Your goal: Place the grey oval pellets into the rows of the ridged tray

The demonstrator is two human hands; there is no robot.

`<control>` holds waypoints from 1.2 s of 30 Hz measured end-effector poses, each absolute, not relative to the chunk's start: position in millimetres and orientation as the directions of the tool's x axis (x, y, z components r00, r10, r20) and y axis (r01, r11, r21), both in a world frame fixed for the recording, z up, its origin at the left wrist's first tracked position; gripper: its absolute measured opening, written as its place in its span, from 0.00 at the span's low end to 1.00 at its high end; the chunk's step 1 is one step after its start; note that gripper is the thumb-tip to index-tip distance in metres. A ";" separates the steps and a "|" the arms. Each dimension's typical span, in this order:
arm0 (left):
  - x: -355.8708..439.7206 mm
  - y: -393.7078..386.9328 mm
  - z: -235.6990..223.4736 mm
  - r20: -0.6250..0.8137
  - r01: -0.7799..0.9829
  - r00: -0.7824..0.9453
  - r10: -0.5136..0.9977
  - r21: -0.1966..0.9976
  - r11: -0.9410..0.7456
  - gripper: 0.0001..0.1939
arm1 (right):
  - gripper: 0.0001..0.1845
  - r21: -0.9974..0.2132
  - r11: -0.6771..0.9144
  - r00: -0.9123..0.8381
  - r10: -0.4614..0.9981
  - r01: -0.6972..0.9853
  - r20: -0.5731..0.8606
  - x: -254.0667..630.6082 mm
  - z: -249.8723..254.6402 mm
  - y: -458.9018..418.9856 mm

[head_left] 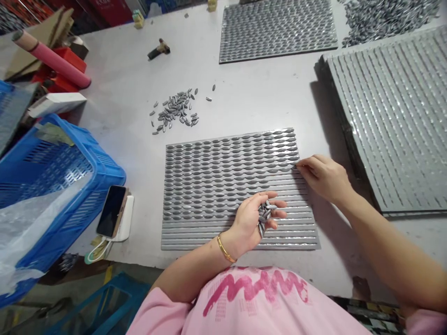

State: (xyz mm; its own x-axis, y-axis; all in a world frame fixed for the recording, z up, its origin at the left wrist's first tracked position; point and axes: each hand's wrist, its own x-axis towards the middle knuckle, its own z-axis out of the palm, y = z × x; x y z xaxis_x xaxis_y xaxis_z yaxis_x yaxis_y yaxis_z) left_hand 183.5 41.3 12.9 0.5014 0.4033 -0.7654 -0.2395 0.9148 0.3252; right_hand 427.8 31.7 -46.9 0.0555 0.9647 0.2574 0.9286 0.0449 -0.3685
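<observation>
Work table: a broad grey work table (115, 83) carries everything below.
Right-hand stock: a large ridged grey tray (387, 116), propped at a tilt, is lined with rows of pellets; a flat filled tray (277, 30) lies beyond it, just beside a heap of loose silvery pellets (387, 16).
Blue container: a blue perforated plastic crate (104, 170) sits at the table's left edge, holding a crumpled clear plastic bag (31, 218).
Tray in front: a grey grooved metal tray (209, 239) lies flat between the hands; its upper rows are filled with spindle-shaped grey pellets, its lowest grooves are bare.
Loose pile: a small scatter of grey pellets (176, 109) lies on the table beyond that tray.
Beside the crate: a black smartphone (111, 211) rests against a white power bank (127, 218).
Left fingers: half curled, gripping a bunch of grey pellets (263, 218) against the palm.
Right fingers: bunched, fingertips (298, 165) touching the tray's right edge; any pellet between them is too small to tell.
Left hand: the left hand (246, 221) is turned on its side above the lower rows, a gold bangle (225, 248) on the wrist.
Right hand: the right hand (324, 179) reaches in from the side, its forearm low across the table.
</observation>
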 end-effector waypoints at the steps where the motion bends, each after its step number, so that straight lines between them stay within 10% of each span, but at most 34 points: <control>1: 183.9 41.3 13.0 -0.768 -0.244 0.498 0.402 0.321 0.915 0.11 | 0.11 -0.338 0.046 0.049 0.962 0.940 0.268 426.5 -47.0 30.5; 12: 184.5 41.5 19.6 -0.723 -0.263 0.517 0.458 0.374 0.889 0.19 | 0.10 -0.207 0.104 -0.030 0.943 0.973 0.331 421.2 -40.6 26.6; 19: 186.7 38.7 15.4 -0.662 -0.227 0.571 0.486 0.441 0.868 0.25 | 0.12 -0.817 0.194 -0.258 0.964 0.544 0.057 372.3 2.4 11.6; 28: 181.8 36.5 15.0 -0.693 -0.178 0.536 0.482 0.465 0.867 0.10 | 0.10 -0.982 -0.165 -0.002 0.986 0.093 -0.166 363.6 0.7 -3.0; 32: 177.4 39.5 19.6 -0.751 -0.195 0.486 0.448 0.406 0.893 0.11 | 0.07 -0.941 -0.005 0.143 0.989 0.337 0.046 374.0 -12.7 0.5; 36: 170.6 44.1 24.8 -0.772 -0.249 0.484 0.411 0.329 0.911 0.18 | 0.10 -0.631 0.254 -0.041 0.943 0.733 0.331 379.6 -32.0 14.4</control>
